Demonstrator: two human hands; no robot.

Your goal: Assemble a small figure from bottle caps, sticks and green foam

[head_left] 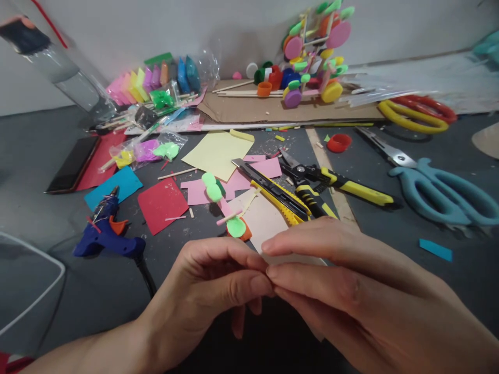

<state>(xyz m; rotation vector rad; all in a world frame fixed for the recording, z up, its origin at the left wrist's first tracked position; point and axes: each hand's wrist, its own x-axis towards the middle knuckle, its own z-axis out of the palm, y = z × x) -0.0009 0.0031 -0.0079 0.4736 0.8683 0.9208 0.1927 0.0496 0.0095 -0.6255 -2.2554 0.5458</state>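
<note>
Nearest me, my left hand (212, 285) is curled, thumb against index finger, and my right hand (351, 280) reaches across with its fingers nearly straight — the tips of both meet. Whether that pinch has hold of anything I cannot tell; the fingers hide it. I judge the step in hand to be fine fingertip work, and the next move calls for light, steady pressure, with the pinch turned to where I can see it.

Just beyond the left fingers lies the piece (225, 206), green blobs on a pink strip, apparently untouched. Its long axis slants from far left, at the paired blobs, to near right, where a green disc overlaps something orange; which end is its front I cannot tell. Right of it, the cutter (280, 195) slants much the same way — blade end to the far left. Farthest, the model (300, 66) stands on the cardboard (234, 111).
</note>
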